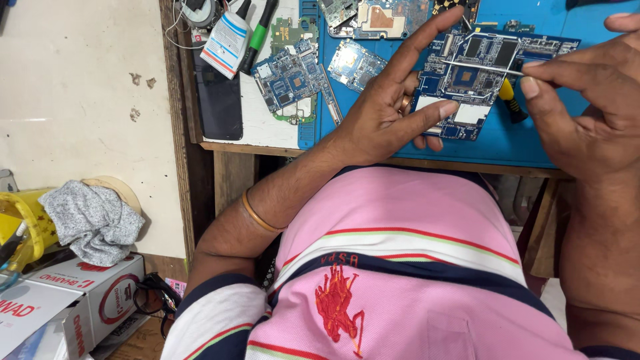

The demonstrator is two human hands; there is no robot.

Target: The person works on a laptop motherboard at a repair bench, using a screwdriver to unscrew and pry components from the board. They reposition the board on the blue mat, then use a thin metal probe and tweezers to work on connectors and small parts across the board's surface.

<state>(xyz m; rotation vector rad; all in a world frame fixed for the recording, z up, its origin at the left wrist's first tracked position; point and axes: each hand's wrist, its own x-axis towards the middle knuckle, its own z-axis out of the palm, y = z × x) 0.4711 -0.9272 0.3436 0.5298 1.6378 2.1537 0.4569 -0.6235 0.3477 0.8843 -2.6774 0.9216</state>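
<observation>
Circuit board (477, 83) – blue, roughly rectangular – is held up over the blue work mat (533, 140) by the left hand (393, 110), fingers gripping its lower left edge with the index finger stretched across the top. Right hand (587, 100) pinches a pair of metal tweezers (483, 67), tips resting on the board's upper middle. More bare boards (293, 77) lie on the bench to the left – next to a dark phone (219, 100) and a white glue tube (227, 40)
</observation>
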